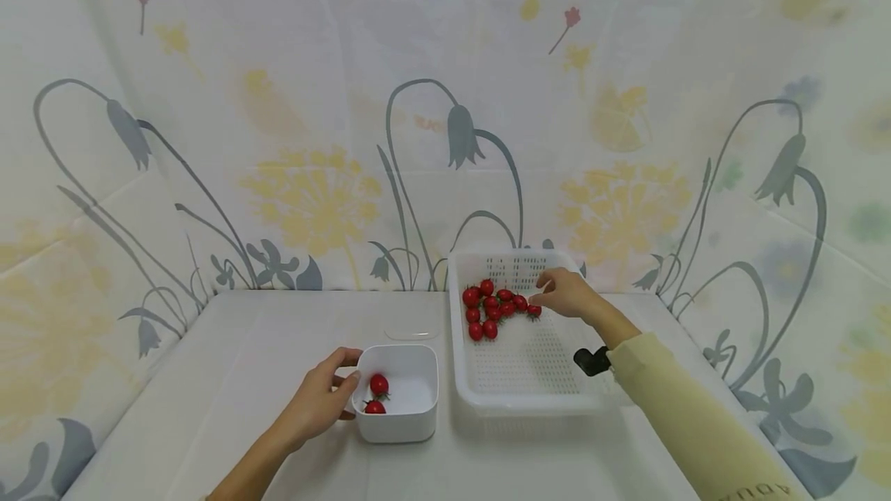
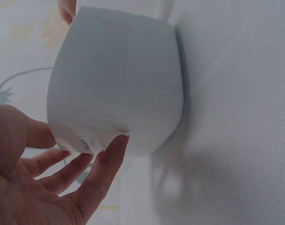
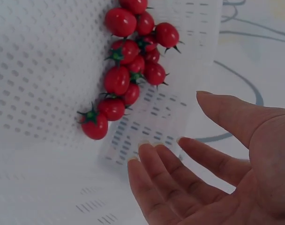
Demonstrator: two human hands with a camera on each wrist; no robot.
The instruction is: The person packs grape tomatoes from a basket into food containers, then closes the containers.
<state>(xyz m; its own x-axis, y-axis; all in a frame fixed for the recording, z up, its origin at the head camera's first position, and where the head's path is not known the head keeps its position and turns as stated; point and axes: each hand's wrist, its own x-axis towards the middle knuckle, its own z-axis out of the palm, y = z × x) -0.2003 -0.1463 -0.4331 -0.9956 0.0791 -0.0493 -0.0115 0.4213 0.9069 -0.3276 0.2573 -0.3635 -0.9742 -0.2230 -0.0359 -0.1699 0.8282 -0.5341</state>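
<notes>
A small white square container stands on the table with two cherry tomatoes inside. My left hand grips its left side, fingers spread around the wall and the thumb near the rim. Just above the right part of a white perforated basket is my right hand, its fingertips close by the rightmost cherry tomato. In the right wrist view, the fingers are loosely extended and apart from the thumb, with nothing between them. Several more cherry tomatoes with green stems lie clustered in the basket.
A white cloth covers the table, and a flower-patterned curtain hangs behind and at both sides. The basket's raised walls stand right of the small container. A thin, pale oval outline shows behind the container.
</notes>
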